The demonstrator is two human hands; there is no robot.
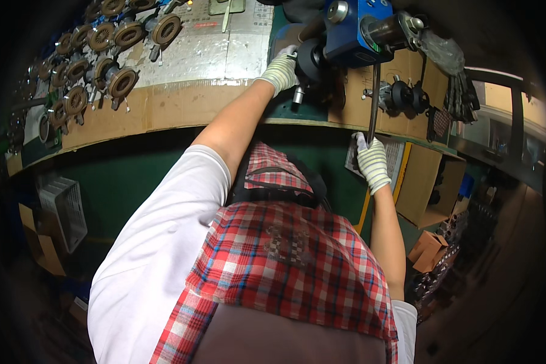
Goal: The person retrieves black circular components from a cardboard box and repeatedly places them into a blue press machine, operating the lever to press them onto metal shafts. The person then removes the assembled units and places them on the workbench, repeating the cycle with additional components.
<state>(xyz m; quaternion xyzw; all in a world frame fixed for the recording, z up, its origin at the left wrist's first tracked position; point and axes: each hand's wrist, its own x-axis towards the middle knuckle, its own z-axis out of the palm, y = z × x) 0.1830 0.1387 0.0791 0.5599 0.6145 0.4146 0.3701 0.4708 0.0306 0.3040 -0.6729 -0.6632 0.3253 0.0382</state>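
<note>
My left hand, in a striped knit glove, reaches to the bench and is closed at the side of a black round metal part. That part sits beneath a blue press; a short silver stub shows below it. Some of my left fingertips are hidden behind the part. My right hand, gloved the same way, is wrapped around the lower end of a long dark lever that hangs from the press, in front of the bench edge.
Several brown ring-shaped parts stand on the metal-covered bench at the left. Another black and silver assembly lies on cardboard right of the press. Below are a cardboard box and a grey plastic crate.
</note>
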